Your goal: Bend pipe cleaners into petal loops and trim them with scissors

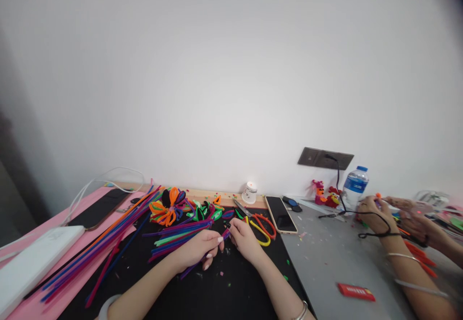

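1. Purple pipe cleaner (226, 233): betw. both my hands, above black mat (210, 297); long axis diag., upper end toward R, tail apparently lower L.
2. L hand (200, 249): I have fingers closed on it approx. mid-length.
3. R hand (244, 239): I pinch its upper end, adj. to black bit (227, 225); this hand is nearer that end.
4. Scissors (251, 215): just beyond R hand.
5. Loose stems (174, 237): beyond L hand.

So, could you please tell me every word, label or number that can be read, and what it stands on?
None can be read clearly.
Paper cup: dark marks, too small.
Bottle label: pale lettering, too small.
Red item: pale lettering, too blurred.
White box: faint mark, unreadable.
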`<state>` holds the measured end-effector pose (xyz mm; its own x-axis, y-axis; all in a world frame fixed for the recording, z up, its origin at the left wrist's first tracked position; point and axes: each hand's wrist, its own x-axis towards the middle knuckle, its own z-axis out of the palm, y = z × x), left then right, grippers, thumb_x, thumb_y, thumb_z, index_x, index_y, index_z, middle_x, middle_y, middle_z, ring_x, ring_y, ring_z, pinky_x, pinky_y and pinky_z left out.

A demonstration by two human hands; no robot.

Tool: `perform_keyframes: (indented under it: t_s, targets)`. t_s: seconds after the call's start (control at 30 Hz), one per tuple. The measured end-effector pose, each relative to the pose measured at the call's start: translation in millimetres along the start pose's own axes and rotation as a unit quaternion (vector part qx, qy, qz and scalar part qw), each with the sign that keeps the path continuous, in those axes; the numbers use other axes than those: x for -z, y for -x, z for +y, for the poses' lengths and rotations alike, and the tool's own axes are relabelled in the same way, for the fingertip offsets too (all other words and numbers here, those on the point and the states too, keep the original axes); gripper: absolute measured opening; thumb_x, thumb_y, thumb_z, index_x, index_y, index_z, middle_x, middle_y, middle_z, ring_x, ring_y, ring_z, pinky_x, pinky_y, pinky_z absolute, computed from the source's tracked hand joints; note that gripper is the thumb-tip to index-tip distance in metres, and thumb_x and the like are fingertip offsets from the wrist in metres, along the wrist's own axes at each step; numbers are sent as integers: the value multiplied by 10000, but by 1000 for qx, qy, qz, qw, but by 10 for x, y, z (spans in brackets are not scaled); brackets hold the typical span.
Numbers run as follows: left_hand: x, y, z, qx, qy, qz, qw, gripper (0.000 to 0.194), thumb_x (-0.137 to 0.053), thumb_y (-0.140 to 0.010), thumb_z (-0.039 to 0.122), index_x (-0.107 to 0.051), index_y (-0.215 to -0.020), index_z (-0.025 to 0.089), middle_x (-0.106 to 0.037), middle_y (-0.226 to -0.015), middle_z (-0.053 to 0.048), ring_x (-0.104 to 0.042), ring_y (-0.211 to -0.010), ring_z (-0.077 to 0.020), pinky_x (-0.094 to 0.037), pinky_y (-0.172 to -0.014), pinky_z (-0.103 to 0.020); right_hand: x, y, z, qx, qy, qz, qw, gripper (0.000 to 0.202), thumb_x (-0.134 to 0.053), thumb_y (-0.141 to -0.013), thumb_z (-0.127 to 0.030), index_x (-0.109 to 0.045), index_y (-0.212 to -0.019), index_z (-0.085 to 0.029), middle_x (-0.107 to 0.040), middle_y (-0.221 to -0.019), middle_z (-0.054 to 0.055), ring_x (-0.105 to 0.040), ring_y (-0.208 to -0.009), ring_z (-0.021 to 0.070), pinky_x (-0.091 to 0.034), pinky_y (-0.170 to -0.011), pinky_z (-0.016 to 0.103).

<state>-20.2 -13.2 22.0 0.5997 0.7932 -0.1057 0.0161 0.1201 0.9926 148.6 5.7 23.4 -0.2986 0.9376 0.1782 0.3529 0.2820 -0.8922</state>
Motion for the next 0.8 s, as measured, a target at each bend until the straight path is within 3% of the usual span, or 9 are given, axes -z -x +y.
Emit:
perform_keyframes:
  t_s: [0.4, 0.8]
  targets:
    - [-4, 25, 47, 3, -6, -2, 1000, 344, -466, -768, 483, -530, -697, 153, -371, -408, 111, -360, -296, -46, -269, -339, -166, 87, 15, -59, -32, -79, -65, 994, 265, -427, -819, -368, -407, -617, -198, -363, -438, -84, -287, -342, 63, -209, -333, 174]
    - [-7, 33, 48, -20, 18, 5, 1000, 312, -441, -800, 453, -522, -747, 156, -381, -452, 103, -367, -330, -45, -307, -366, -165, 37, 27, -65, -24, -202, -52, 978, 223, -502, -801, -386, -544, -782, -168, -441, -466, -69, -317, -356, 49, -236, -353, 164]
